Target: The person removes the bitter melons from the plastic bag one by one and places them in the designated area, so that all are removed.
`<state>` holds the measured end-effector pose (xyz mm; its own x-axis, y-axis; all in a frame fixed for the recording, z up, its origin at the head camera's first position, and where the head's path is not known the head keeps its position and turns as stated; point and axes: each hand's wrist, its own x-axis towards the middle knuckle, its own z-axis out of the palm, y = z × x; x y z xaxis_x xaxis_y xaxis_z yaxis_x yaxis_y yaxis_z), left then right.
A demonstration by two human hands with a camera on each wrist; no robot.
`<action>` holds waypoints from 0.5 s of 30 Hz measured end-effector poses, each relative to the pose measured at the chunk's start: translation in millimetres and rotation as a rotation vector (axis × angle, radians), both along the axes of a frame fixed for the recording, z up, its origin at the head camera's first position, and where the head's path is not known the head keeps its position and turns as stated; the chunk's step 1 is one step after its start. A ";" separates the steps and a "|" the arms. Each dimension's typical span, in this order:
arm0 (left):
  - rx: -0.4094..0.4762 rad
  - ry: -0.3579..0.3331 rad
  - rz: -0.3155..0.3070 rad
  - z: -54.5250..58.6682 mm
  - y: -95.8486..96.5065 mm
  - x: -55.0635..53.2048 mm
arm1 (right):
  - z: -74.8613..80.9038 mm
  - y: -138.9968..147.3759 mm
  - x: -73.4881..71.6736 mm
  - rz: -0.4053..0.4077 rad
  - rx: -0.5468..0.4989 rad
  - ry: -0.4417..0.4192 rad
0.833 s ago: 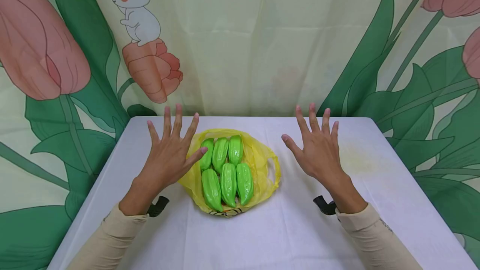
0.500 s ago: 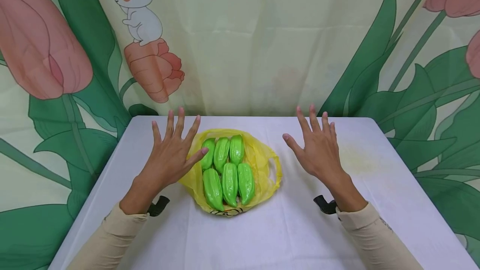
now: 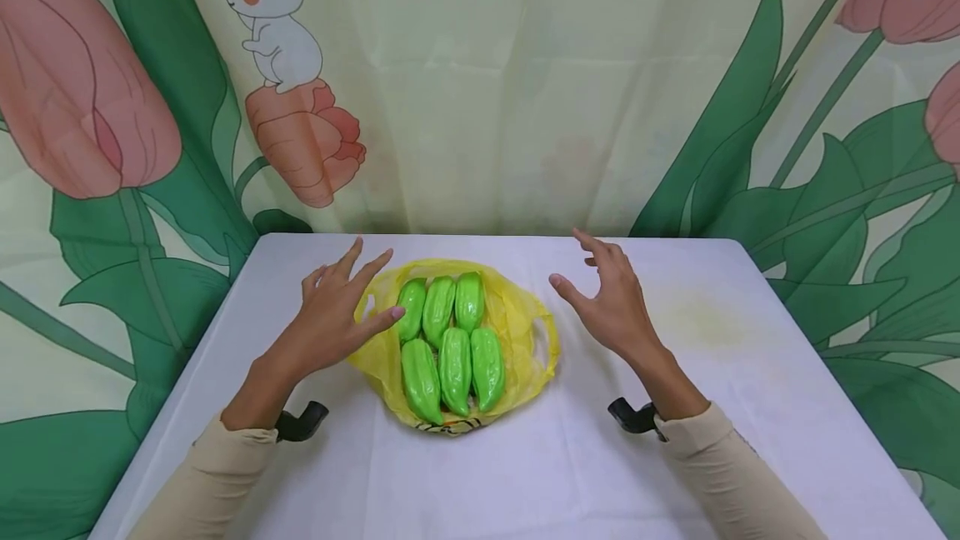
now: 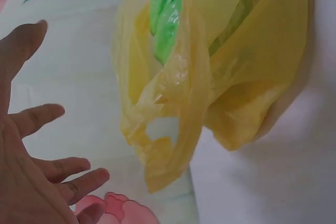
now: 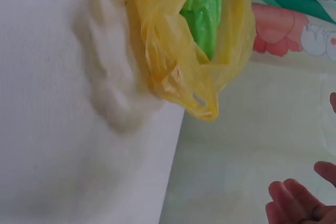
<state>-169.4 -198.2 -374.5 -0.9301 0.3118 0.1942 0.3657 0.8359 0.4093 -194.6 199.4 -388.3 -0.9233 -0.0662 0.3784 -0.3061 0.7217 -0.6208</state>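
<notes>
A thin yellow plastic bag sits on the white-covered table, its mouth spread wide. Inside lie several glossy green, ribbed, pepper-shaped vegetables, in two rows. My left hand hovers at the bag's left side, thumb overlapping the edge in the head view, its fingers loosely spread and holding nothing. To the right of the bag, apart from it, my right hand hangs in the air with relaxed fingers, also holding nothing. The left wrist view shows a bag handle near my spread fingers.
The white tablecloth extends around the bag, with a faint yellowish stain at the right. A curtain printed with tulips and a rabbit hangs behind the table. A black device is strapped to each wrist.
Both hands have turned and their fingers have gone from widely splayed to more bent and relaxed. The left hand has shifted slightly left and down. The bag and green vegetables stay in place.
</notes>
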 end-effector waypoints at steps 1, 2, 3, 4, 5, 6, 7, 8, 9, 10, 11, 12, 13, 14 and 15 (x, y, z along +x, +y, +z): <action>0.030 -0.016 -0.008 -1.4 -1.0 -0.3 | -0.7 -2.0 0.4 0.011 -0.021 -0.011; 0.057 -0.035 -0.015 -3.2 -2.0 -0.9 | -1.1 -4.3 0.8 0.021 -0.042 -0.025; 0.082 -0.054 -0.021 -5.0 -3.2 -1.4 | -1.6 -6.9 1.0 0.033 -0.061 -0.036; 0.108 -0.075 -0.027 -6.4 -4.2 -2.0 | -2.0 -9.9 1.2 0.049 -0.077 -0.049; 0.131 -0.096 -0.031 -8.2 -5.5 -2.5 | -1.8 -13.3 1.3 0.063 -0.089 -0.063; 0.152 -0.114 -0.036 -10.0 -6.7 -3.0 | -2.1 -16.6 1.4 0.078 -0.096 -0.076; 0.171 -0.133 -0.041 -11.6 -8.0 -3.3 | -2.9 -20.2 1.4 0.094 -0.100 -0.090; 0.187 -0.149 -0.048 -13.6 -9.6 -3.7 | -3.2 -24.0 1.5 0.108 -0.105 -0.104; 0.204 -0.161 -0.056 -15.4 -11.2 -4.1 | -3.8 -27.7 1.7 0.121 -0.107 -0.114; 0.216 -0.170 -0.064 -17.3 -12.5 -4.8 | -4.6 -31.2 1.7 0.136 -0.110 -0.122; 0.225 -0.175 -0.072 -19.2 -13.8 -5.5 | -5.3 -34.4 1.7 0.146 -0.112 -0.125; 0.235 -0.180 -0.081 -21.2 -15.0 -6.3 | -6.4 -37.2 1.7 0.157 -0.111 -0.125; 0.242 -0.186 -0.088 -23.1 -15.9 -7.1 | -7.5 -39.9 1.6 0.169 -0.112 -0.124; 0.249 -0.188 -0.096 -25.2 -16.8 -8.0 | -8.4 -42.4 1.5 0.181 -0.113 -0.123; 0.256 -0.193 -0.102 -27.3 -17.4 -8.9 | -9.7 -44.7 1.2 0.193 -0.114 -0.122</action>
<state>-178.3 -215.6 -401.7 -0.9238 0.3693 0.1015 0.3376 0.6601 0.6710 -193.5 154.7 -398.0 -0.9369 -0.2088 0.2805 -0.3496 0.5800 -0.7358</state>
